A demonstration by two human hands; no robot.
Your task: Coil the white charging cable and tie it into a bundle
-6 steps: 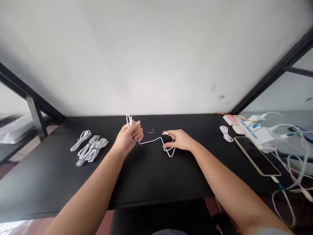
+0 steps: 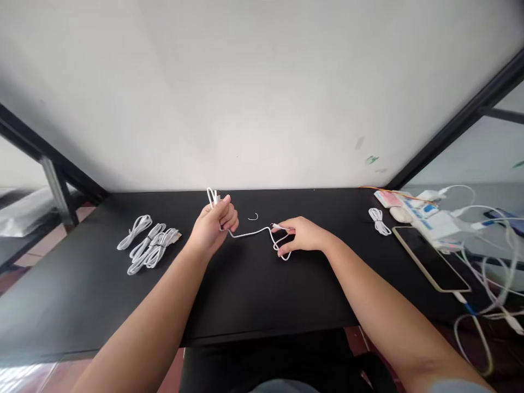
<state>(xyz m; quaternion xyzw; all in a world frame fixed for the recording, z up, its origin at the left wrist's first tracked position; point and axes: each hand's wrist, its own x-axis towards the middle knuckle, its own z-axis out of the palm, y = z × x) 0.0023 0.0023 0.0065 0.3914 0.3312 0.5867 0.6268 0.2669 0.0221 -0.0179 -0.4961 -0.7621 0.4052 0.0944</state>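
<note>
My left hand [image 2: 216, 221] is closed around a folded white USB cable [image 2: 249, 234]. Its metal-tipped plug [image 2: 216, 198] and a loop stick up above the thumb. From under this fist the cable runs along the black tabletop to my right hand [image 2: 301, 234], where it bends into a small loose loop. There the thumb and fingers are apart, reaching around the loop, with the thumb touching the cable. A slim white connector [image 2: 281, 227] lies against the index finger; whether it is pinched is hard to see. A short curved white piece [image 2: 254, 217] lies between the hands.
Several bundled white cables [image 2: 153, 248] lie at left on the black table [image 2: 262, 295]. At right are another bundled cable [image 2: 379, 221], a smartphone [image 2: 429, 259] with a cable plugged in, and a white power strip [image 2: 421, 213] with tangled leads. A pale wall [image 2: 245, 98] stands behind.
The right thumb has shifted slightly toward me and to the right along the cable loop. The left hand keeps its grip, and its plug leans a little further left. The view has tilted slightly.
</note>
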